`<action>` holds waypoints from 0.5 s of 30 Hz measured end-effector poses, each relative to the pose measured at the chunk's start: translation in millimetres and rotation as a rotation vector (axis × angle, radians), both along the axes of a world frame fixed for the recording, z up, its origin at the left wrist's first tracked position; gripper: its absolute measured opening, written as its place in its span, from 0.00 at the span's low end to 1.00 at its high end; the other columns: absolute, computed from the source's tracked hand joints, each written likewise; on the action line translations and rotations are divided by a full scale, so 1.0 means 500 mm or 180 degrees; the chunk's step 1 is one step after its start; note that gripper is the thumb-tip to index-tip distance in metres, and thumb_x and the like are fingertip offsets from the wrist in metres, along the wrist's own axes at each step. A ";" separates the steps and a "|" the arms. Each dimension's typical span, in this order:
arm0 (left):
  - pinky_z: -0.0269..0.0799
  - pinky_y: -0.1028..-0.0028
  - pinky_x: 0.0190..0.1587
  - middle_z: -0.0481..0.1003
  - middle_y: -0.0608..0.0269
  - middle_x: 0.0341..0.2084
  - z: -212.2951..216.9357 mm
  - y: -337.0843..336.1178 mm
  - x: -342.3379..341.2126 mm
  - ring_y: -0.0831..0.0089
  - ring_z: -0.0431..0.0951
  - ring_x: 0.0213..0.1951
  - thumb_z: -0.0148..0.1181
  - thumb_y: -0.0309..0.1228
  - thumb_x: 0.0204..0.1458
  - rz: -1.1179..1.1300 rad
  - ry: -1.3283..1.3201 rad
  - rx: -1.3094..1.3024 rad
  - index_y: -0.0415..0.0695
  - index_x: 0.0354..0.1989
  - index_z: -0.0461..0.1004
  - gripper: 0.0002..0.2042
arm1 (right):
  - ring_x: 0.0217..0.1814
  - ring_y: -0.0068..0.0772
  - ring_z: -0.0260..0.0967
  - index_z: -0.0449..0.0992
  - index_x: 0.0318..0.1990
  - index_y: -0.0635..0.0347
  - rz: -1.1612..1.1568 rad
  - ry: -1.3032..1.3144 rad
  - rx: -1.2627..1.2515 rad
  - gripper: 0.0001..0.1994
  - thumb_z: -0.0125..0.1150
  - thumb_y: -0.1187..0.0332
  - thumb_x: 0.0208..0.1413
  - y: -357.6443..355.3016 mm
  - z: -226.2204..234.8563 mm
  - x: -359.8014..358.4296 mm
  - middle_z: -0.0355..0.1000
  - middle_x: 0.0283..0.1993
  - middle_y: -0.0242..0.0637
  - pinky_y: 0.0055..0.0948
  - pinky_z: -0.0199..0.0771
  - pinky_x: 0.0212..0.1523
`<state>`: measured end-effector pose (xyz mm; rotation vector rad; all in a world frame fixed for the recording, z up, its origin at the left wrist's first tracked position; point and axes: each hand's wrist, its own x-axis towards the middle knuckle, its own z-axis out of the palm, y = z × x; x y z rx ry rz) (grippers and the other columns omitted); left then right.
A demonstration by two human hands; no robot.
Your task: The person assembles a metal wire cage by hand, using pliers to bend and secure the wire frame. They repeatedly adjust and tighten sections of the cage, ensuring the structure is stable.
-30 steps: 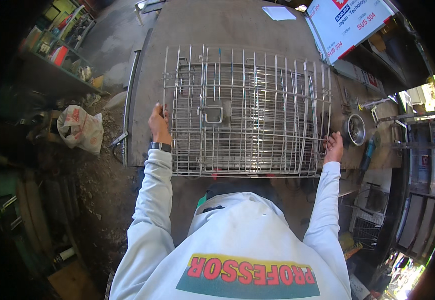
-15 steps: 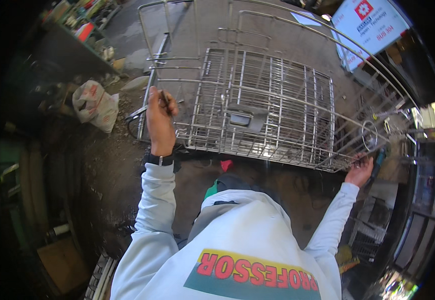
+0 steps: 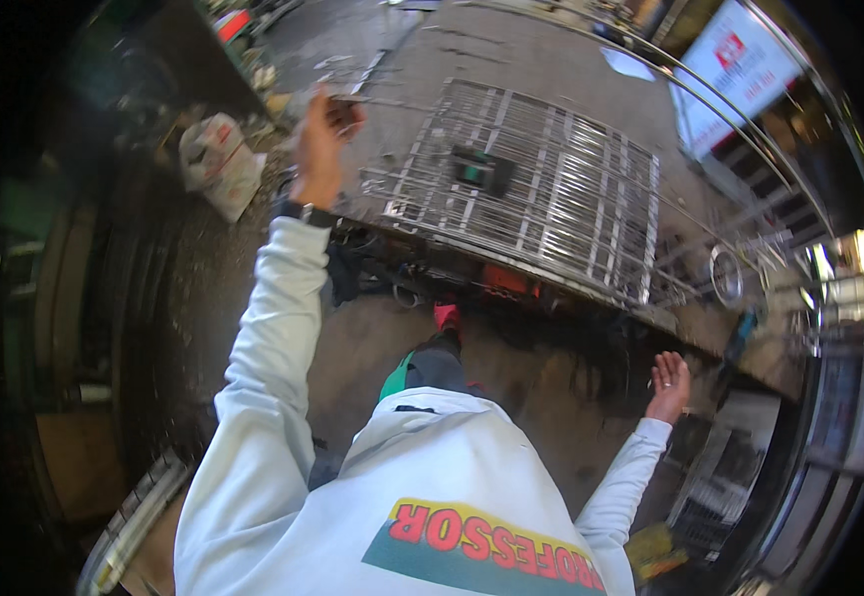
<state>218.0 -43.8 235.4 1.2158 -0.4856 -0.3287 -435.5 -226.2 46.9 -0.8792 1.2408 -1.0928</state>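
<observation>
The steel wire rack (image 3: 563, 194) lies crosswise, rightward of the curled left grip (image 3: 322, 147) (its hold I cannot tell), ahead of the open, empty right grip (image 3: 669, 385).

Cam's the left 1 of 2 fisheyes on the person's head, aimed down & tipped a bit fwd. Shirt (image 3: 442, 477) is nearest, filling the bottom middle; sleeves (image 3: 268, 328) run up from it to the left hand (image 3: 324, 147) and right hand (image 3: 670, 387), both mid-range. Table (image 3: 561, 68) is farther out, upper middle, near edge slanting down to the right, so the view's angled vs. it. FOV's super wide: white bag (image 3: 221, 164) makes it in at left, stuff bends toward the rim, corners go black. Kinda blurry around the table tbh.
</observation>
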 end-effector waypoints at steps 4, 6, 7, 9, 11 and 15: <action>0.76 0.71 0.48 0.81 0.60 0.41 -0.038 0.057 0.030 0.71 0.81 0.42 0.53 0.47 0.69 -0.0107 -0.0339 -0.0217 0.41 0.49 0.76 0.19 | 0.51 0.37 0.79 0.77 0.54 0.61 0.0024 0.0087 0.0362 0.19 0.54 0.55 0.68 0.130 -0.053 -0.026 0.80 0.49 0.40 0.37 0.75 0.53; 0.76 0.69 0.49 0.80 0.59 0.44 -0.024 0.047 -0.025 0.70 0.80 0.44 0.54 0.48 0.69 -0.0120 0.0017 -0.0420 0.41 0.50 0.75 0.20 | 0.48 0.35 0.80 0.78 0.52 0.62 -0.0065 0.0057 0.0514 0.18 0.56 0.56 0.67 0.178 -0.092 -0.061 0.81 0.46 0.39 0.35 0.76 0.49; 0.75 0.68 0.50 0.80 0.59 0.44 -0.017 0.043 -0.043 0.69 0.80 0.45 0.54 0.48 0.69 -0.0082 0.0111 -0.0469 0.41 0.50 0.75 0.20 | 0.47 0.34 0.80 0.77 0.52 0.62 -0.0163 0.0036 0.0660 0.18 0.56 0.57 0.67 0.198 -0.102 -0.066 0.81 0.45 0.39 0.34 0.77 0.48; 0.75 0.67 0.51 0.79 0.60 0.44 -0.024 0.039 -0.021 0.69 0.79 0.45 0.54 0.49 0.68 0.0134 -0.0006 -0.0391 0.42 0.50 0.74 0.20 | 0.45 0.33 0.80 0.78 0.51 0.63 -0.0166 -0.0002 0.0794 0.17 0.57 0.58 0.67 0.226 -0.105 -0.067 0.81 0.44 0.39 0.33 0.77 0.47; 0.76 0.66 0.52 0.79 0.61 0.42 -0.029 0.056 0.010 0.69 0.79 0.43 0.54 0.48 0.68 -0.0139 0.0209 -0.0356 0.42 0.50 0.74 0.20 | 0.44 0.33 0.80 0.78 0.50 0.62 -0.0190 -0.0069 0.0881 0.15 0.58 0.59 0.66 0.261 -0.116 -0.066 0.81 0.44 0.39 0.32 0.77 0.46; 0.76 0.66 0.52 0.78 0.63 0.40 -0.016 0.042 0.009 0.70 0.78 0.41 0.56 0.46 0.68 -0.0143 0.0271 -0.0287 0.43 0.52 0.73 0.18 | 0.44 0.32 0.80 0.78 0.49 0.62 -0.0213 -0.0008 0.0838 0.14 0.58 0.60 0.65 0.295 -0.127 -0.071 0.81 0.43 0.39 0.31 0.77 0.45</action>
